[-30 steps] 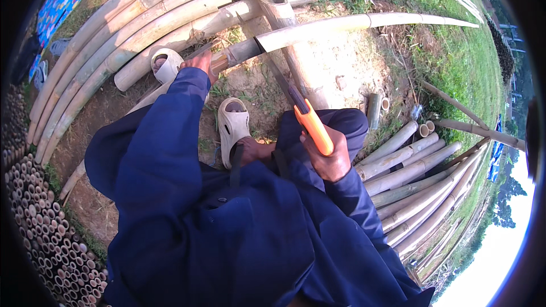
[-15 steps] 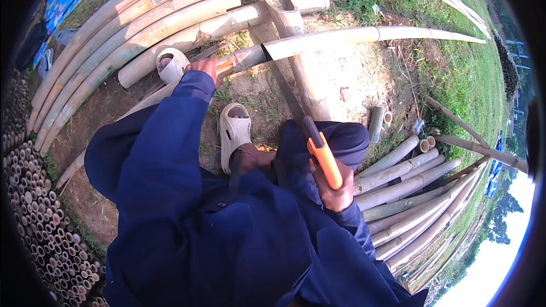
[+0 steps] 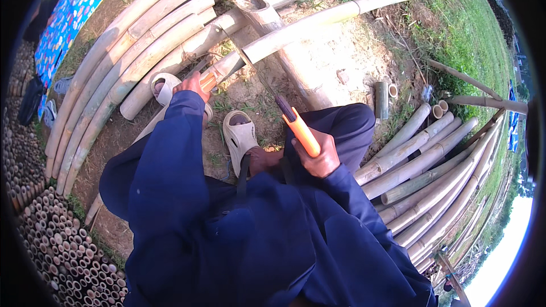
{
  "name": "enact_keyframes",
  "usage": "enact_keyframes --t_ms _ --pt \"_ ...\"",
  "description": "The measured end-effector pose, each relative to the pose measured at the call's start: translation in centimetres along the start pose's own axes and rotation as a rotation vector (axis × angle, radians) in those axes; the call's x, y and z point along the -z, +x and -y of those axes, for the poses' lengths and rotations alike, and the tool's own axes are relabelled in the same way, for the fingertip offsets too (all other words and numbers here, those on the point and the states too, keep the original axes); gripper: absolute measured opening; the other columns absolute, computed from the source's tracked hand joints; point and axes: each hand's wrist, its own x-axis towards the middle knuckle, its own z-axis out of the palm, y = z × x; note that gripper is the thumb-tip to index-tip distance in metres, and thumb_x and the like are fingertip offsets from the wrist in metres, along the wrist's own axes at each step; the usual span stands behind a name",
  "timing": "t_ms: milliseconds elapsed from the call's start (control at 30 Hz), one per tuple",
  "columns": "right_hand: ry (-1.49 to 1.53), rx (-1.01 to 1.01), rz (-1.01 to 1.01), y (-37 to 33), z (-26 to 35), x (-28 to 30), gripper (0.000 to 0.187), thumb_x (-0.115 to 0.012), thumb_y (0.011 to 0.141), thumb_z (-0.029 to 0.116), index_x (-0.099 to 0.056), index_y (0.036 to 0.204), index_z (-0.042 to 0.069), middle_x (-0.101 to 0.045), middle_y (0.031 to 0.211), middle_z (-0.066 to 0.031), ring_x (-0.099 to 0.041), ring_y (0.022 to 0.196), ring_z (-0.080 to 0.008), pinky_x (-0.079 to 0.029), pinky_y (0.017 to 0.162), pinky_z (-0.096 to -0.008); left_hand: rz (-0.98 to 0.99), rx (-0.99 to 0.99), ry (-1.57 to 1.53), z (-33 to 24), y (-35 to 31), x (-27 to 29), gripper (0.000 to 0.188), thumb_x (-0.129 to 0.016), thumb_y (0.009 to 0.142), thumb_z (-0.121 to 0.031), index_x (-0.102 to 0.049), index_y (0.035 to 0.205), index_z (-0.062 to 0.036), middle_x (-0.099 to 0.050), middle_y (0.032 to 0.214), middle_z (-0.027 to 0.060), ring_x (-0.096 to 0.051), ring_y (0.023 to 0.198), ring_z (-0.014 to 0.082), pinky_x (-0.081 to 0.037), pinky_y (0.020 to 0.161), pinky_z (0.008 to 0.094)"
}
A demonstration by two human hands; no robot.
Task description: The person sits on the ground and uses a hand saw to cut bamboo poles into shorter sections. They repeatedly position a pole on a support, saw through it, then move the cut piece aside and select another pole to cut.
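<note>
A long pale bamboo pole [image 3: 341, 14] lies across a notched wooden block [image 3: 256, 3], running from the centre to the upper right. My left hand [image 3: 192, 84] grips the pole's near end. My right hand [image 3: 318, 156] is shut on the orange handle of a long knife [image 3: 298, 128]. Its dark blade [image 3: 250, 68] reaches up to the pole's cut end. Blue sleeves and trousers fill the lower picture. My feet in pale sandals [image 3: 239, 136] rest on the dirt below the pole.
Thick bamboo poles [image 3: 131, 51] lie stacked at the upper left. More poles [image 3: 432, 176] are piled on the right, with short cut pieces [image 3: 382, 98] near them. Many small bamboo tube ends [image 3: 51, 239] are stacked at the lower left. Grass lies beyond.
The knife handle and my right hand have shifted slightly as the blade works at the pole's end. My left hand stays on the pole.
</note>
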Motion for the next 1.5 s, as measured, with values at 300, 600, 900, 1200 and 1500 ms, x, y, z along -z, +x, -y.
enact_keyframes --t_ms 300,600,900,1200,1500 --pt "0.168 -0.275 -0.09 -9.1 6.4 8.3 0.023 -0.076 0.093 0.009 -0.071 0.112 -0.003 -0.071 0.083 -0.0061 -0.063 0.074 -0.0122 -0.052 0.07 -0.0286 0.015 0.014 -0.01 1.8 0.7 -1.3 0.067 -0.088 0.07 -0.03 -0.059 0.127 -0.012 -0.074 0.118 0.0193 -0.069 0.114 0.0403 -0.052 0.098 0.0499" --pt "0.372 -0.445 -0.247 -10.6 11.9 15.1 0.042 -0.082 0.088 0.026 -0.067 0.109 -0.007 -0.059 0.065 -0.0012 -0.052 0.051 -0.0064 -0.041 0.048 -0.0238 0.046 0.025 0.043 3.0 3.3 -1.5 0.073 -0.089 0.07 -0.034 -0.058 0.134 -0.0137 -0.074 0.12 0.0182 -0.07 0.113 0.0394 -0.053 0.1 0.0497" --pt "0.071 -0.317 -0.783 -17.3 4.8 17.4 0.02 -0.073 0.091 0.015 -0.063 0.097 -0.001 -0.055 0.066 -0.0006 -0.052 0.053 -0.0066 -0.043 0.053 -0.0245 -0.164 -0.125 0.03 2.0 1.8 -2.0 0.078 -0.088 0.07 -0.034 -0.053 0.135 -0.0086 -0.061 0.134 0.0157 -0.056 0.127 0.0356 -0.045 0.106 0.046" --pt "-0.502 -0.471 -0.879 -18.8 -16.4 7.2 0.024 -0.07 0.093 0.016 -0.062 0.109 -0.001 -0.066 0.076 -0.024 -0.069 0.073 -0.0437 -0.054 0.067 -0.0453 -0.297 -0.995 -0.49 -13.9 -10.1 -4.2 0.041 -0.071 0.092 -0.02 -0.061 0.129 -0.0059 -0.057 0.139 0.0194 -0.054 0.13 0.0392 -0.043 0.111 0.0494" --pt "-0.349 -0.565 -0.224 -19.8 -21.6 5.1 0.046 -0.069 0.087 0.011 -0.059 0.131 0.003 -0.068 0.12 -0.023 -0.069 0.11 -0.0405 -0.055 0.095 -0.0461 0.507 -0.513 0.196 -11.1 -9.4 -15.5 0.053 -0.066 0.097 -0.046 -0.064 0.134 -0.0077 -0.072 0.117 0.0244 -0.069 0.112 0.0438 -0.051 0.103 0.0533"
